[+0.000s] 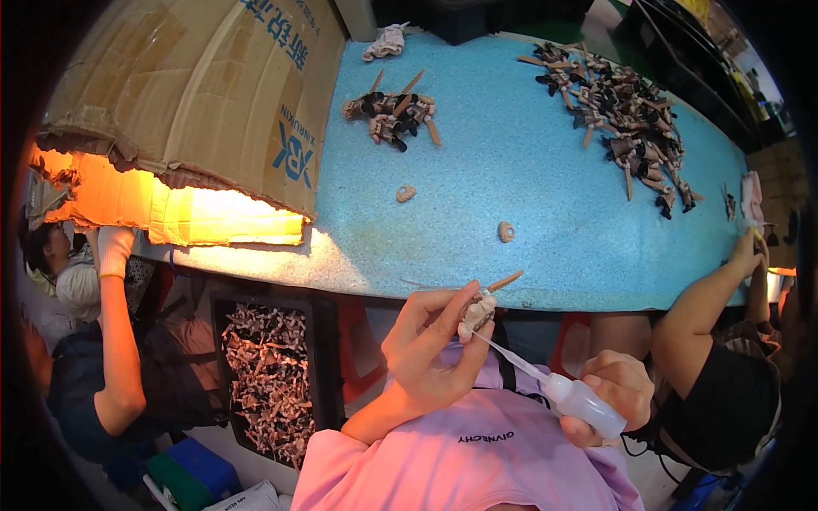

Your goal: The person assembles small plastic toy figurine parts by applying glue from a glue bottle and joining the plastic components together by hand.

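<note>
My left hand [426, 353] is closed on a small toy figure [478, 313], pinched between thumb and fingers just off the table's near edge. A brown blade-like piece [505, 282] sticks out from the figure's far side. My right hand [620, 385] is wrapped round a small white squeeze bottle [588, 404], tilted with its long thin nozzle [514, 358] pointing up and left. The nozzle's tip reaches the figure's lower side; whether they touch I cannot tell. On the blue tabletop [443, 204] beyond lie two small tan pieces, one in the middle [506, 232] and one further left [406, 194].
A small cluster of figures [396, 115] lies at the back, a larger pile [626, 119] at the right. Left stands a cardboard box [196, 94], lit inside. Below it, a black crate [319, 366] holds many figures. People sit at both sides, a gloved hand [115, 247] at left.
</note>
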Demonstrator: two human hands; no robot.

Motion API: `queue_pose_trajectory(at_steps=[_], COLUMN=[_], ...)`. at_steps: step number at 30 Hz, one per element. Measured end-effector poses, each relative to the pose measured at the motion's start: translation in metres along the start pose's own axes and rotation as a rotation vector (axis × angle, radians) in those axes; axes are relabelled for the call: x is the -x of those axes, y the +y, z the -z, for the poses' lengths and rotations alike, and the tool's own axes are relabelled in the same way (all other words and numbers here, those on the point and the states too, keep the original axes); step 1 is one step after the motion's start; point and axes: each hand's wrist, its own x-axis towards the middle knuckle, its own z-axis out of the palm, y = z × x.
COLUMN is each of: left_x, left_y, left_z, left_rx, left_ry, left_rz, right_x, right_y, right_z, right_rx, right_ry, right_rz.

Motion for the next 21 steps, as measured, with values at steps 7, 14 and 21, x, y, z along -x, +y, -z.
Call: queue_pose_trajectory(at_steps=[7, 14, 21], left_x=[-0.0003, -0.0006, -0.0016], left_y=[0.0021, 0.0021, 0.0001], left_z=[0.001, 0.0015, 0.0013], left_rx=[0.063, 0.086, 0.07], left_ry=[-0.022, -0.057, -0.05], left_rz=[0.085, 0.137, 0.101], right_x=[0.0085, 0.0017, 0.0032], right_y=[-0.0037, -0.0028, -0.0025], right_z=[0.0014, 0.0012, -0.0002], right_rx=[0.047, 0.029, 0.13], right_ry=[0.143, 0.076, 0.098], right_rz=[-0.069, -0.131, -0.123])
